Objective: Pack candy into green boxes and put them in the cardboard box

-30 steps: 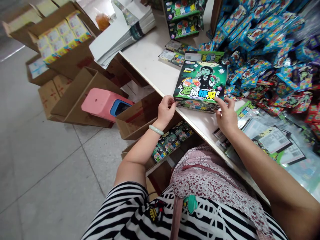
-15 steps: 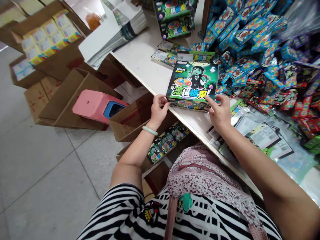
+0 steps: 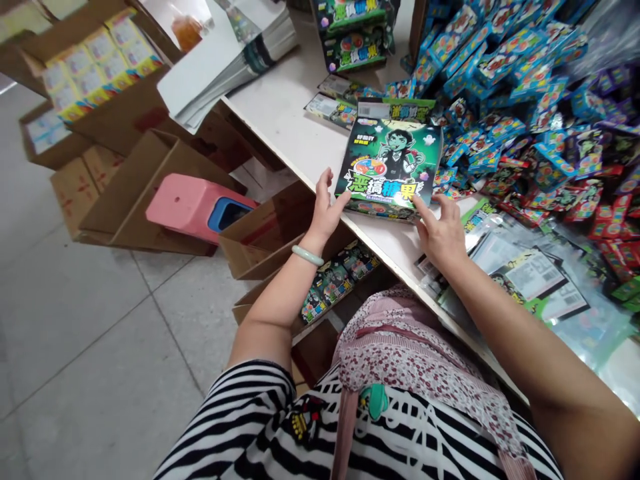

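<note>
A green and black candy box (image 3: 387,163) with a cartoon vampire on its lid lies on the white table. A flap stands up behind its far edge. My left hand (image 3: 327,210) is at the box's near left corner, fingers spread and thumb against the edge. At the near right corner is my right hand (image 3: 443,230), its index fingertip on the lid and its other fingers apart, partly bent. Neither hand is wrapped around the box. Printed cards (image 3: 330,110) lie just beyond it.
Small blue candy packets (image 3: 510,60) are heaped at right, with red and purple ones nearby. Clear bags (image 3: 480,247) lie on the near table edge (image 3: 367,240). Similar boxes (image 3: 353,50) are stacked behind. Left are cartons (image 3: 125,193), a pink stool (image 3: 183,207) and flat sheets (image 3: 200,80).
My left hand has loosened from its pinch on the box's corner, and its fingers have spread upward. My right hand stays at the other corner. The box has barely shifted.
</note>
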The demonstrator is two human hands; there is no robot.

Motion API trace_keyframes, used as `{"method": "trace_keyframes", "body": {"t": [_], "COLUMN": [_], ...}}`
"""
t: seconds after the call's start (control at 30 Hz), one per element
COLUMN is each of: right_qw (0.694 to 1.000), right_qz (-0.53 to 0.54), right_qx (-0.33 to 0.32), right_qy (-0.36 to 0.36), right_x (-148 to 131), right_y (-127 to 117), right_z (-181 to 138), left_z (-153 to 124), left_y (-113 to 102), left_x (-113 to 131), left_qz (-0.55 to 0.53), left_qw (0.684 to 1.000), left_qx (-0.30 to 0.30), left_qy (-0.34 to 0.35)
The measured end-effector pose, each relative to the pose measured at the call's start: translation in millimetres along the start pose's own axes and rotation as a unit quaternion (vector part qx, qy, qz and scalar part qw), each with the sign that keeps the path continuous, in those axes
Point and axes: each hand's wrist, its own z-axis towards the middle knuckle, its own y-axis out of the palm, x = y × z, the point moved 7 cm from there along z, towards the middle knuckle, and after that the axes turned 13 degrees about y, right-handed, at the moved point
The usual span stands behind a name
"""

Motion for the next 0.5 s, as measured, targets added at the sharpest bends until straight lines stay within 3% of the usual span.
{"method": "trace_keyframes", "body": {"t": [0.13,0.23,0.4,0.5], "right_qw": [0.999,0.989,0.958,0.956], "right_qz": [0.042,0.138,0.267,0.264], "right_qx": [-0.02,-0.048,-0.022,-0.003], "right_qy": [0.012,0.031,0.103,0.127], "right_x": [8,10,7,2], "right_y": [10,19,25,-1], "right_z": [-3,-4,1,11], "left_z": [6,6,-1,4], "left_y": [-2,-10,-6,-7], "left_x": [-19,-15,16,51], "left_qz": [-0.034,-0.006,-0.001,0.002], "left_qw": [0.996,0.993,0.993,0.997], "left_qx": [-0.023,-0.05,-0.074,-0.064], "left_qy": [-0.081,-0.109,-0.088,-0.04]}}
